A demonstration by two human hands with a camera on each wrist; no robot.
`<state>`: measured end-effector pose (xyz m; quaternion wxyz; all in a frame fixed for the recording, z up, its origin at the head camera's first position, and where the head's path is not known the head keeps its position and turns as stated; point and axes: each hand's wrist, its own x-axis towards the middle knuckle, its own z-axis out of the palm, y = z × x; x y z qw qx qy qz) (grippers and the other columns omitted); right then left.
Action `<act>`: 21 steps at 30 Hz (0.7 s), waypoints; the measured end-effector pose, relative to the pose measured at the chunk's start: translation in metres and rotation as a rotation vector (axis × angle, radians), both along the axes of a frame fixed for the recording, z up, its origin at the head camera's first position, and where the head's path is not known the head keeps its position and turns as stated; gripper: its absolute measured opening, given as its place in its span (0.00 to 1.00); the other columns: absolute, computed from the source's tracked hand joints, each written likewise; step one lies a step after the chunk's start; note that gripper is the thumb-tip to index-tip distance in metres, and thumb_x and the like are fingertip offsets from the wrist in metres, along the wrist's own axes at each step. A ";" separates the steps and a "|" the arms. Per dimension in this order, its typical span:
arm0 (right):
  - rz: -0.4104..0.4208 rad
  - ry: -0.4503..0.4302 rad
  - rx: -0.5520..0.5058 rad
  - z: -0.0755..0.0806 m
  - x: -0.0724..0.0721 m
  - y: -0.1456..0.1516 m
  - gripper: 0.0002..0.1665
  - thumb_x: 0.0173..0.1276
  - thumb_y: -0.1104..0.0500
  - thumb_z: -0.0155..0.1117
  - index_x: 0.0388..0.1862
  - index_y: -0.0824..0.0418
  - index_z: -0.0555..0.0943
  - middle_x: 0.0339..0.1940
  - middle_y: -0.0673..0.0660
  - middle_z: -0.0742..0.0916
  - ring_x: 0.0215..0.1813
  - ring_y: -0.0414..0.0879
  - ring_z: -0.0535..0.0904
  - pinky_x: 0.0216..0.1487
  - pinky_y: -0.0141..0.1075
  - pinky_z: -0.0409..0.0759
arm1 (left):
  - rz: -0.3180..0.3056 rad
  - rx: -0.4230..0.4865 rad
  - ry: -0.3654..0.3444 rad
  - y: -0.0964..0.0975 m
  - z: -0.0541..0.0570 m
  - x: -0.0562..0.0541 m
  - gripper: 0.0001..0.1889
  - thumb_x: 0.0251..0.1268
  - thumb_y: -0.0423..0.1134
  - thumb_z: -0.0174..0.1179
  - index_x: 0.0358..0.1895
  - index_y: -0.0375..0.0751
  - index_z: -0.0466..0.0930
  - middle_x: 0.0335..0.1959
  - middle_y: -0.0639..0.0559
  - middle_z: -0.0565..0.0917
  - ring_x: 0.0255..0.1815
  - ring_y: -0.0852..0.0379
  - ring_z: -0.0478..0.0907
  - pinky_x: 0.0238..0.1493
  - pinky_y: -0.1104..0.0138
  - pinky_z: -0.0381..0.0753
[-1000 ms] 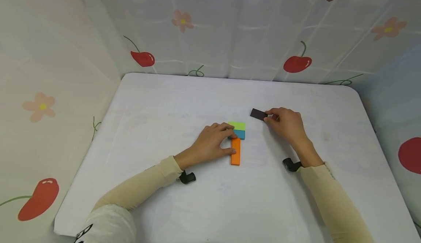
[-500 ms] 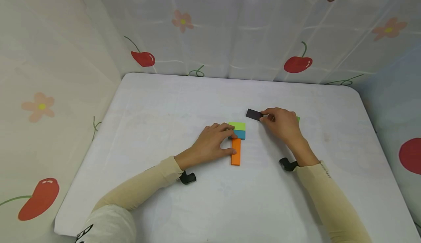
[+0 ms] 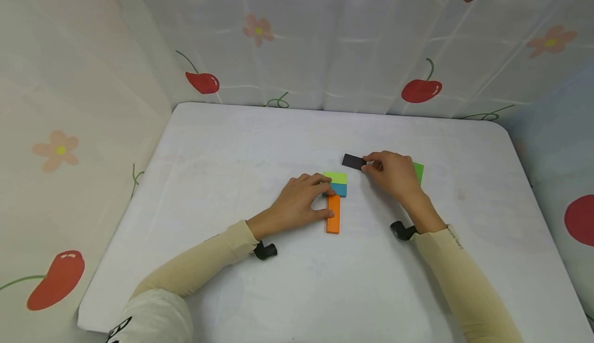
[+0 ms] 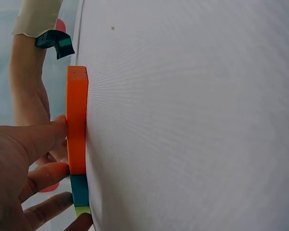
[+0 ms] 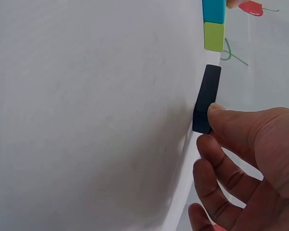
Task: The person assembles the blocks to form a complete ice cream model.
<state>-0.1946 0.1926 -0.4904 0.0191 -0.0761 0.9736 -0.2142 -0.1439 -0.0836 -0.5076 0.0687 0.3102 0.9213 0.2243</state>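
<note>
My left hand [image 3: 299, 202] rests on a row of flat wooden-looking blocks, its fingers spread. The thumb touches the orange block [image 3: 333, 223], which lies lengthwise toward me. Other fingertips touch the blue block [image 3: 342, 191] and the lime block [image 3: 341, 177] at its far end, as the left wrist view also shows. My right hand [image 3: 393, 177] pinches one end of a black block [image 3: 352, 161] between thumb and forefinger. That block [image 5: 208, 89] sits slightly tilted, a small gap away from the lime block [image 5: 214, 36].
A green block [image 3: 418, 172] lies behind my right hand, partly hidden by it. The white table [image 3: 260, 136] ends at a patterned curtain [image 3: 320, 49]. Small black cameras are on both wrists.
My right hand has moved left with the black block, closer to the lime one. More of the green block behind it now shows. The left hand has stayed put.
</note>
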 end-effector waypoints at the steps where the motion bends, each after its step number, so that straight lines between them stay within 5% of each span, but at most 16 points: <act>1: 0.002 0.001 -0.001 0.000 0.000 0.000 0.20 0.77 0.53 0.71 0.63 0.58 0.88 0.40 0.61 0.90 0.44 0.56 0.82 0.58 0.57 0.71 | 0.000 0.000 0.000 0.000 0.000 0.000 0.22 0.68 0.63 0.72 0.60 0.61 0.86 0.74 0.57 0.79 0.71 0.49 0.76 0.67 0.51 0.76; 21: 0.052 0.004 -0.038 -0.001 -0.004 -0.011 0.19 0.75 0.54 0.73 0.62 0.58 0.89 0.38 0.59 0.90 0.41 0.54 0.82 0.53 0.53 0.74 | 0.005 0.013 0.009 0.000 -0.001 0.001 0.22 0.67 0.62 0.73 0.59 0.61 0.86 0.73 0.57 0.79 0.71 0.49 0.77 0.67 0.50 0.76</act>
